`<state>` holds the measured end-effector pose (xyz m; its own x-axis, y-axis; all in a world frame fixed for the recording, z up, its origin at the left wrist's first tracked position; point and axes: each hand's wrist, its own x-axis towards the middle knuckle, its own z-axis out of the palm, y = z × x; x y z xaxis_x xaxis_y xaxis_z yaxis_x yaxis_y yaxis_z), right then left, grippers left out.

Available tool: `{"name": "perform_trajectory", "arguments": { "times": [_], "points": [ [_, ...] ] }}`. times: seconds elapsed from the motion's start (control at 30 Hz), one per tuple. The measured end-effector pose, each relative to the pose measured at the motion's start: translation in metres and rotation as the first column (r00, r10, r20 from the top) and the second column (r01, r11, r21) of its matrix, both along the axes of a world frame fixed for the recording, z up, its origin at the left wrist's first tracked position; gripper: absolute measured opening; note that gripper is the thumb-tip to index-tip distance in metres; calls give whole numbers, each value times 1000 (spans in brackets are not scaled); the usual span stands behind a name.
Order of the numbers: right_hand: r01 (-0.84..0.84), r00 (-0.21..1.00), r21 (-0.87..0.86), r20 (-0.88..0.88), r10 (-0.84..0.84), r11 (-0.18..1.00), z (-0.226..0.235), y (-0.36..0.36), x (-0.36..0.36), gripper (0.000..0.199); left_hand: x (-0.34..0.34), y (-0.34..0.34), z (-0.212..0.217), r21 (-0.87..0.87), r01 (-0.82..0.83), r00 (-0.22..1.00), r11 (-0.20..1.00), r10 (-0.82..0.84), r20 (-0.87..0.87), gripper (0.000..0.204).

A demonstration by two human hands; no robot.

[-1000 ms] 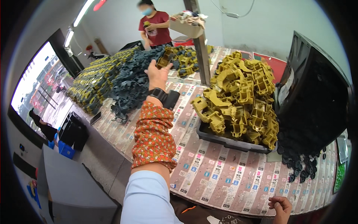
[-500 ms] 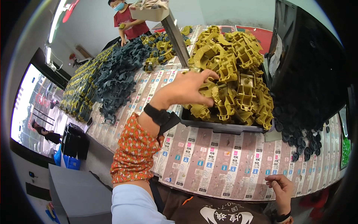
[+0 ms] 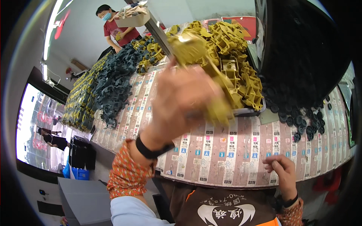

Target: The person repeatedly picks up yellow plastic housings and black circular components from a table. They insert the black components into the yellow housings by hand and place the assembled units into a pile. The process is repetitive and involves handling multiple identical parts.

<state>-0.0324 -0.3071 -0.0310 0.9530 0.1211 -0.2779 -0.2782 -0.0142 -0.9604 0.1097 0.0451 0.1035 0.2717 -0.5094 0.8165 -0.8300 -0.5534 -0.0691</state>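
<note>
My left hand (image 3: pixel 184 98) is raised in front of the heap, blurred by motion, its fingers closed round an olive-yellow moulded plastic part (image 3: pixel 188 49). Yellow plastic shows above and below the hand; the blur hides whether it is one piece or two. Behind it, a heap of similar yellow plastic parts (image 3: pixel 228 39) overfills a dark plastic bin (image 3: pixel 245 111). My right hand (image 3: pixel 282 171) hovers at the table's front edge, fingers curled in against the thumb, with nothing visible in them.
Dark grey plastic parts (image 3: pixel 113 83) lie piled on the table at left, beside rows of yellow-and-grey pieces (image 3: pixel 81 98). Small black wheels (image 3: pixel 301 122) spill from a large black container (image 3: pixel 301 56) at right. A metal post (image 3: pixel 156 35) carries a tray. Across the table a masked person (image 3: pixel 120 32) handles a yellow part.
My left hand has come away from the heap toward me, now with yellow plastic in its grip. My right hand has shifted slightly up in the picture. The head view has turned a little.
</note>
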Motion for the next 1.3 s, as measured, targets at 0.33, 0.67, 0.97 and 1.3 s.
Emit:
{"name": "perform_trajectory", "arguments": {
  "times": [0.33,0.67,0.97,1.3],
  "points": [
    [-108,984,383,-92,154,917,0,50,15,34,-120,-64,-155,15,271,872,963,-239,-428,57],
    [-253,961,-12,115,253,967,-23,48,13,33,-133,-103,-170,-669,-700,-209,249,-968,-141,54],
    [530,754,-827,561,341,188,-56,-68,230,63,-139,-78,-170,-548,-759,-108,351,-898,-426,49],
    [178,847,-923,320,424,342,-78,-60,199,68,-149,-83,-196,-500,-776,-149,385,-882,-448,47]
  ]
}}
